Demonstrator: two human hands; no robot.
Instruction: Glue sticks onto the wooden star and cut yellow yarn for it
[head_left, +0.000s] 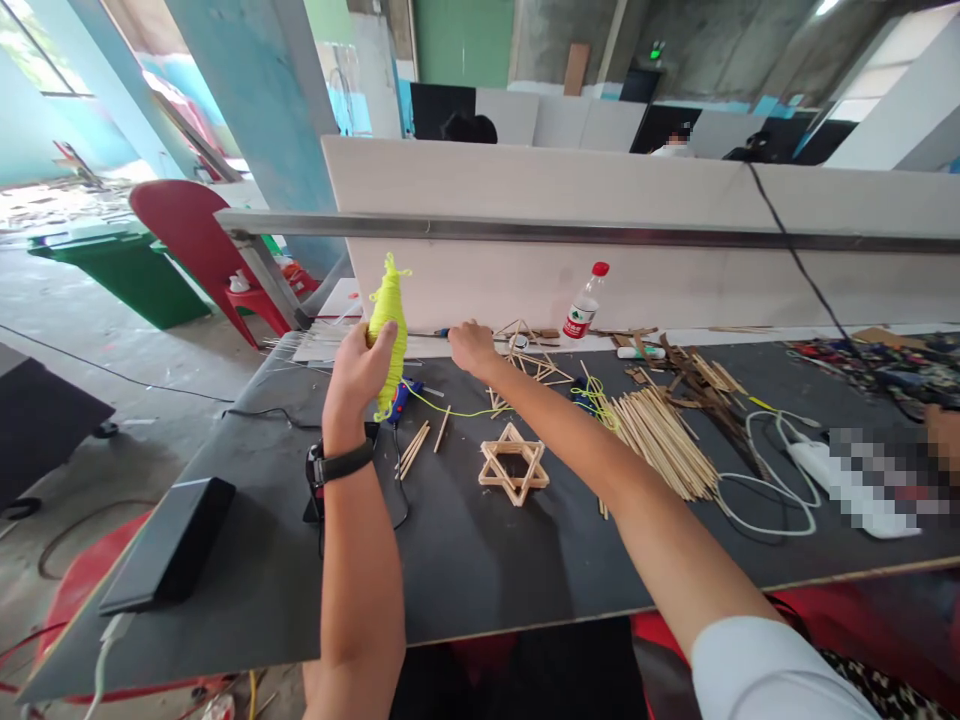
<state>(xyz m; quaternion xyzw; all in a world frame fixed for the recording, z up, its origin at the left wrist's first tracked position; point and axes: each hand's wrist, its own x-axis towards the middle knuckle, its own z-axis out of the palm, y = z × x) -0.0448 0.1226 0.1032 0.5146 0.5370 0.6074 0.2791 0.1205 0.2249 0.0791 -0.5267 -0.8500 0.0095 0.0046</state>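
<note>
- Left hand (361, 372) is closed around a spool of neon-yellow string (388, 335), held upright above the far-left part of the table (465, 560). Fingers wrap the lower middle; the top with a loose loop sticks out above the fist.
- The spool looks light and soft-wound, and should give a bit under squeeze. The mid-body grip is the sensible hold; the tip loop is floppy and no good for control.
- A loose strand (450, 410) runs from the spool's bottom rightward across the table toward a tangle of the same string (596, 398) near the stick pile (664, 440). It is thin, limp and likely to snag on sticks.
- Right hand (472, 346) is stretched to the far edge, knuckles up, fingers curled down at a thin tool with a blue handle (444, 333) lying along the edge. Can't tell if it is actually gripping it or just touching; the fingertips are hidden.
- A star of wooden sticks (514, 463) lies flat mid-table, near side of the right forearm. Probably glued, light, brittle at the joints; lift it by the frame, not one point.
- A blue glue gun (401, 398) is mostly hidden behind the spool and left hand.
- More stick frames (536, 365) just right of the right hand are partly covered and their shape is unclear.
- A water bottle (586, 309) stands at the far wall.
- Right edge is blurred out; a white cable (757, 480) runs into it.
</note>
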